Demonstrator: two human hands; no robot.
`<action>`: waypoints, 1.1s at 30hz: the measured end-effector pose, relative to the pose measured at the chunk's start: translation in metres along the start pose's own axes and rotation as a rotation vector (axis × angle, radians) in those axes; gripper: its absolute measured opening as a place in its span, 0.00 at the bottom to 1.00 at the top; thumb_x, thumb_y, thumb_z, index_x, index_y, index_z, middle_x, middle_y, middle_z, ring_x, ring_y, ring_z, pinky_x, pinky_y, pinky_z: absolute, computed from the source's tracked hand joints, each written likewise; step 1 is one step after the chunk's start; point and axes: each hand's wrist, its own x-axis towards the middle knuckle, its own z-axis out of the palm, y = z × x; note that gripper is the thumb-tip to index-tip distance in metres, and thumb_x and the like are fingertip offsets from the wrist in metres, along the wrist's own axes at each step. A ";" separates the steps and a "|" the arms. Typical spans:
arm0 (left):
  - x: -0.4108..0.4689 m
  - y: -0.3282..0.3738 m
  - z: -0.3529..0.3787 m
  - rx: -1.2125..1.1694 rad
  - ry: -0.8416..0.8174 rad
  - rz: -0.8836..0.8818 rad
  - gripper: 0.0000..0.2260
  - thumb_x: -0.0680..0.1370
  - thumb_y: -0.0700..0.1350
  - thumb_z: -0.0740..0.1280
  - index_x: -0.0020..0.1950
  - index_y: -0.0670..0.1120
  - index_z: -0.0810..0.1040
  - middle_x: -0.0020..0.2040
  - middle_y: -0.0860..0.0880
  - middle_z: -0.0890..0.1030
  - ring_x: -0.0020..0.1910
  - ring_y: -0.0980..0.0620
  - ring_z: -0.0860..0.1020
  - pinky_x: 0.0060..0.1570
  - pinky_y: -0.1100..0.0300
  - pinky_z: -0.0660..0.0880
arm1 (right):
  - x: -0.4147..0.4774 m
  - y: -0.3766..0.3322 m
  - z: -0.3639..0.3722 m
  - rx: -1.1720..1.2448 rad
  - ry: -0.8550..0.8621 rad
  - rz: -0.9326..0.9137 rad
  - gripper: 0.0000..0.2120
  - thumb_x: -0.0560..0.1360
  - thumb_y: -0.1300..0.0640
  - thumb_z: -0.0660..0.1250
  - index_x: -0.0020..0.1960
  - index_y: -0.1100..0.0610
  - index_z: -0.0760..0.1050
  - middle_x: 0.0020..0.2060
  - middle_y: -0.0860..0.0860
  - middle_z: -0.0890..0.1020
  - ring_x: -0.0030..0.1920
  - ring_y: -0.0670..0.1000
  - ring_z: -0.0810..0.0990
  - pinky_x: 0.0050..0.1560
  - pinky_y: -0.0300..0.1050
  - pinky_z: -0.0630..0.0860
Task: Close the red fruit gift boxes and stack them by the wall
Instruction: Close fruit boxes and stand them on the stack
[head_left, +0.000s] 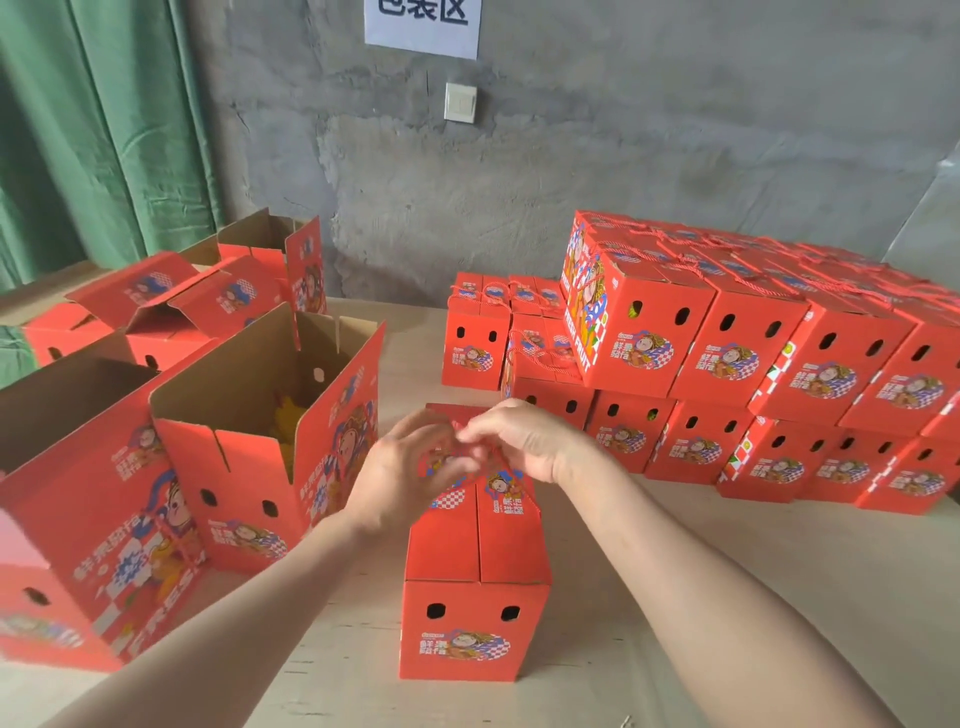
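Note:
A red fruit gift box (475, 592) stands in front of me on the wooden table, its two top flaps folded together. My left hand (410, 467) and my right hand (519, 436) meet over the far part of its top, fingers curled and pinching at the flaps where the handle sits. The exact hold is hidden by my fingers. To the left stands an open red box (249, 483) with yellow fruit inside. Closed red boxes (727, 364) are stacked two high along the grey wall at the right.
Several more open red boxes (171, 317) with raised flaps crowd the left side of the table (727, 597). A green curtain (93, 145) hangs at the back left. A white paper sign (422, 21) and a wall switch (460, 102) are on the concrete wall.

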 end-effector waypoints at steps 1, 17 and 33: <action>-0.011 -0.005 0.002 -0.059 0.008 -0.127 0.26 0.72 0.63 0.66 0.55 0.41 0.79 0.52 0.48 0.80 0.49 0.53 0.79 0.50 0.58 0.76 | 0.000 -0.004 -0.001 -0.031 0.011 0.020 0.10 0.75 0.66 0.65 0.36 0.62 0.78 0.18 0.50 0.70 0.22 0.48 0.71 0.27 0.36 0.70; -0.032 -0.018 0.017 -0.029 -0.217 -0.435 0.27 0.80 0.52 0.61 0.76 0.46 0.57 0.76 0.49 0.56 0.74 0.52 0.57 0.72 0.58 0.55 | 0.010 -0.070 0.009 -0.134 0.556 -0.355 0.16 0.78 0.62 0.58 0.31 0.59 0.71 0.26 0.53 0.75 0.28 0.49 0.73 0.32 0.39 0.69; -0.040 -0.060 0.037 0.180 -0.217 -0.597 0.25 0.81 0.55 0.57 0.77 0.54 0.54 0.63 0.46 0.77 0.58 0.45 0.76 0.56 0.50 0.74 | 0.045 -0.012 -0.010 -0.364 0.422 -0.223 0.12 0.79 0.60 0.61 0.38 0.60 0.75 0.46 0.63 0.83 0.43 0.56 0.80 0.49 0.49 0.75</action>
